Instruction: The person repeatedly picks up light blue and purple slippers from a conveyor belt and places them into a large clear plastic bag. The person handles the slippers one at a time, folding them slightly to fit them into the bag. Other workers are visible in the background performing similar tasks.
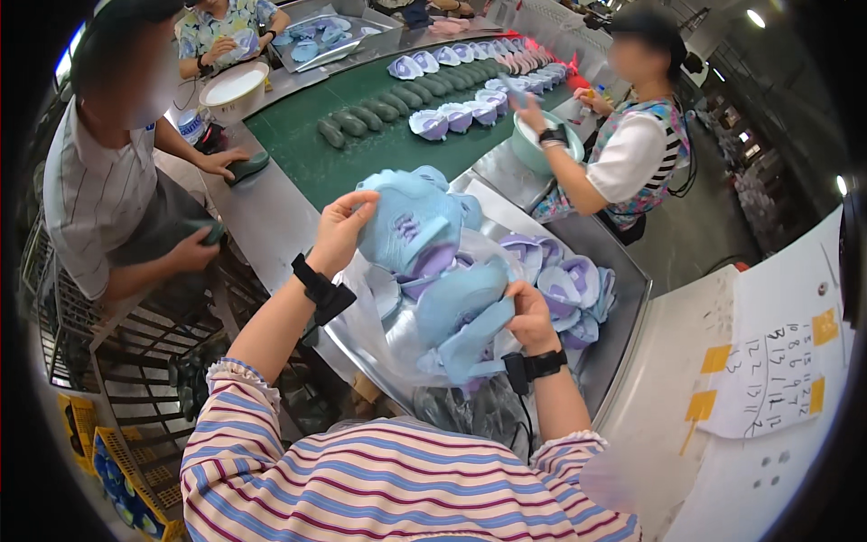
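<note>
Striped shirt cloth (388, 479) sits nearest. Left grip (345, 233) pinches one blue shaped piece (397, 226), right grip (534, 321) another (480, 336), beside clear plastic (363, 300). Just right of the right grip, lilac-blue pieces (573, 289) lie heaped in a metal tray (643, 287); handling looks partway, that heap remaining.

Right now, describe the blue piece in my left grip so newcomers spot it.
Find the long green work surface, then the metal tray nearer you. Near it, your left grip holds a light-blue moulded piece by its left edge. It shows a purplish patch and sits higher in view than the blue piece at your right grip.
</note>
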A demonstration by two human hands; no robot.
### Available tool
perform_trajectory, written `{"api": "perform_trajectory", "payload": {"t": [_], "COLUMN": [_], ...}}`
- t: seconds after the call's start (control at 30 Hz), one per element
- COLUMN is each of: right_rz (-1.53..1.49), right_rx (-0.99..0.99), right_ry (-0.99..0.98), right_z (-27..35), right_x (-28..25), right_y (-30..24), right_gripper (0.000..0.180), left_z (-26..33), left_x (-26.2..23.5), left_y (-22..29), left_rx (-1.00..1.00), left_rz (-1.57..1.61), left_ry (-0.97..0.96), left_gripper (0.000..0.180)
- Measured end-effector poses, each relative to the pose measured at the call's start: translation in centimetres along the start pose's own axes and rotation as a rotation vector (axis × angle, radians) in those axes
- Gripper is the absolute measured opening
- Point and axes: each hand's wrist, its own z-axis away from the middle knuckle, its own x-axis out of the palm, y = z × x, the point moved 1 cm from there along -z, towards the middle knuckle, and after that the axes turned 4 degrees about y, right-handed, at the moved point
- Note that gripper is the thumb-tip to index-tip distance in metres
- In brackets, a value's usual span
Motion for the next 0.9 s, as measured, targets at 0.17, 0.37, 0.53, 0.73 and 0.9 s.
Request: {"api": "perform_trajectory", "payload": {"t": [0.17,0.37,0.53,0.73,0.9], "right_rz": [0.199,1.025,0.84,0.827,0.456], "right_rx": [-0.161,-0.333,-0.457,-0.026,0.129], "right_ry": [0.268,0.151,0.262,0.305,0.342], "right_z": [-5.0,-8.1,-8.6,-2.8,-2.0], "right_x": [2.8,4.2,1.6,-0.6,1.4], "right_y": [0.2,-0.6,1.6,3.9,6.3], "right_gripper": [0.043,0.043,0.048,0.027,0.067], "left_z": [2.0,1.8,0.6,-9.6,-13.3], "left_x": [3.2,5.4,6.2,-4.0,-6.5], "left_y": [-1.8,-1.1,-0.7,-2.5,-3.5], "left_rx": [-0.019,0.091,0.213,-0.115,-0.365], "left_rz": [-0.564,-0.721,-0.897,-0.512,-0.241], "left_ry": [-0.35,-0.346,-0.254,0.232,0.339], "left_gripper": [0.04,0.068,0.045,0.023,0.026]}}
